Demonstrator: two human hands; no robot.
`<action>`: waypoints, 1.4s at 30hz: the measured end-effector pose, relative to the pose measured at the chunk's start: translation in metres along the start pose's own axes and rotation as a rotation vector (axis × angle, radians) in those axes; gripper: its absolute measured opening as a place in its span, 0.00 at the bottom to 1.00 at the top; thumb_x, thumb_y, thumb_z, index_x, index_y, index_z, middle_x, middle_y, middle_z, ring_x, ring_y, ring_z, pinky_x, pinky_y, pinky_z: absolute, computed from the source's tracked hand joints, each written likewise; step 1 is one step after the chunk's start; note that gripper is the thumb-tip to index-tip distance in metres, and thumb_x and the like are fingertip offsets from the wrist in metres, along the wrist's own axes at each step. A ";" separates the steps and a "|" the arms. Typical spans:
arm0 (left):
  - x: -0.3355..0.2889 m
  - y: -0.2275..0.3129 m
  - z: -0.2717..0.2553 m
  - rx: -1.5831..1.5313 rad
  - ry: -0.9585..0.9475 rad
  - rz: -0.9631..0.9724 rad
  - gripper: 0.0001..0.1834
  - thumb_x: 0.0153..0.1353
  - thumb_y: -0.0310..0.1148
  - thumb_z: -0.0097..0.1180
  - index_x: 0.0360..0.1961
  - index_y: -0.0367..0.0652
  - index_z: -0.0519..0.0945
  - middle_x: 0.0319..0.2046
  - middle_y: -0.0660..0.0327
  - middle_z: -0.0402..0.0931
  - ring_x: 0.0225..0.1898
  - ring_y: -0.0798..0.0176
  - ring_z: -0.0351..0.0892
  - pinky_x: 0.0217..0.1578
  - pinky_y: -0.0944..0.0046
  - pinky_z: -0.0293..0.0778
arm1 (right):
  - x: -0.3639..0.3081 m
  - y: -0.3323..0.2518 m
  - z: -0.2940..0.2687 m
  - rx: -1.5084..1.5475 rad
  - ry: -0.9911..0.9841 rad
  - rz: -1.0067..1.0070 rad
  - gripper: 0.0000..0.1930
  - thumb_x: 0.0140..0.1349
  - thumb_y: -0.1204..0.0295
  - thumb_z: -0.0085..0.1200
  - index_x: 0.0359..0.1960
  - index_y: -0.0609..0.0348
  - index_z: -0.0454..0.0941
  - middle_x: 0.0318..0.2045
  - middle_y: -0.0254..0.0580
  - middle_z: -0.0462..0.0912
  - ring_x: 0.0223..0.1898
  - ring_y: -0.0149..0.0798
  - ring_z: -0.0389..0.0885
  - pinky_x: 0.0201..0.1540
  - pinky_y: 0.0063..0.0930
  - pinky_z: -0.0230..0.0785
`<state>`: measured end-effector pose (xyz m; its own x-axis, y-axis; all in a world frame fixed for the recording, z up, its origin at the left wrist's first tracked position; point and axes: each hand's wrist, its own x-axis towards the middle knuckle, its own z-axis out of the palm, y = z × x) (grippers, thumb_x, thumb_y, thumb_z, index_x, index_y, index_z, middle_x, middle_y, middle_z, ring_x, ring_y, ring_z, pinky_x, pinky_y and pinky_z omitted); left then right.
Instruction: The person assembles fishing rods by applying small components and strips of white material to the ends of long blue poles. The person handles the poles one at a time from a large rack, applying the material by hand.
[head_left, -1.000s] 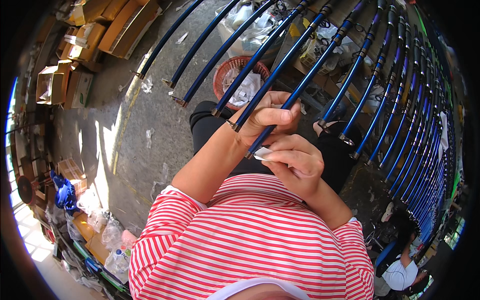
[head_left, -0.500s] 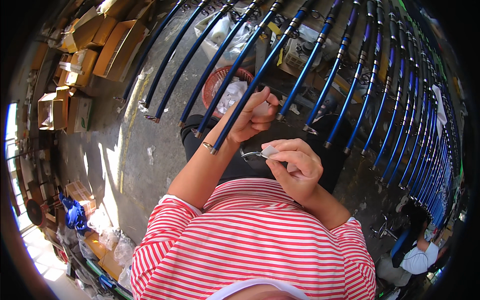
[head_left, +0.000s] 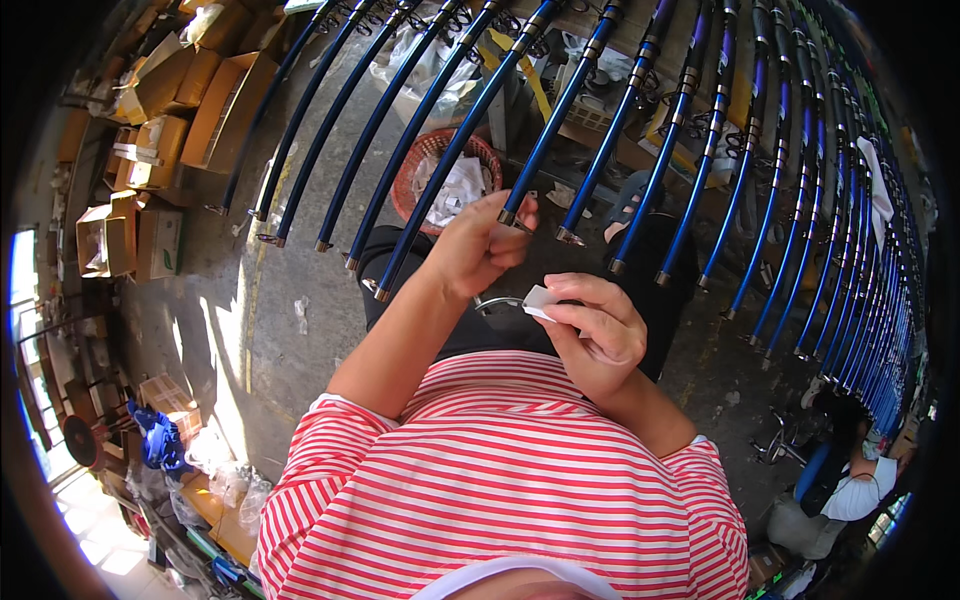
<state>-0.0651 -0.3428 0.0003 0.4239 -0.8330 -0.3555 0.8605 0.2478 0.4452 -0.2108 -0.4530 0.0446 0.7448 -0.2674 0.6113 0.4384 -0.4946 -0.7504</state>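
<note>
L hand curled at lower end of blue rod, can't tell if gripping; just apart, R hand pinching folded white scrap, cloth or paper unclear. Rod in slanting row w/ similar rods: prob. light, stiff, slick. End fitting poss. fragile; best hold bare tube just above. Scrap prob. soft, v. light; pinch by edge.

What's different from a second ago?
The left hand let go of one blue rod and moved right to the neighbouring rod's end; grip unclear. The right hand came away from the first rod's end. Unchanged: it still pinches the white piece.
</note>
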 end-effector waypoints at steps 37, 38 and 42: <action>0.015 0.021 0.028 -0.327 -0.410 -0.086 0.14 0.64 0.39 0.47 0.41 0.38 0.73 0.28 0.66 0.73 0.16 0.77 0.56 0.14 0.76 0.51 | 0.004 -0.011 0.002 0.136 0.067 0.159 0.08 0.49 0.86 0.59 0.32 0.66 0.76 0.33 0.49 0.79 0.32 0.36 0.80 0.32 0.21 0.73; 0.008 0.018 0.027 -0.329 -0.437 -0.090 0.14 0.64 0.38 0.47 0.41 0.37 0.73 0.28 0.66 0.73 0.16 0.77 0.56 0.14 0.76 0.52 | 0.006 -0.011 0.004 0.145 0.045 0.159 0.08 0.49 0.86 0.59 0.31 0.66 0.76 0.33 0.49 0.79 0.32 0.36 0.80 0.32 0.21 0.73; -0.011 0.008 0.015 -0.407 -0.504 -0.121 0.17 0.64 0.36 0.45 0.47 0.33 0.72 0.29 0.63 0.74 0.17 0.77 0.58 0.14 0.77 0.53 | 0.014 -0.010 0.016 0.270 -0.026 0.147 0.08 0.49 0.85 0.60 0.31 0.66 0.76 0.33 0.47 0.79 0.32 0.36 0.80 0.33 0.23 0.73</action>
<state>-0.0673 -0.3392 0.0198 0.2180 -0.9719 0.0887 0.9739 0.2226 0.0449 -0.1969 -0.4388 0.0564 0.8216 -0.2965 0.4868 0.4400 -0.2131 -0.8724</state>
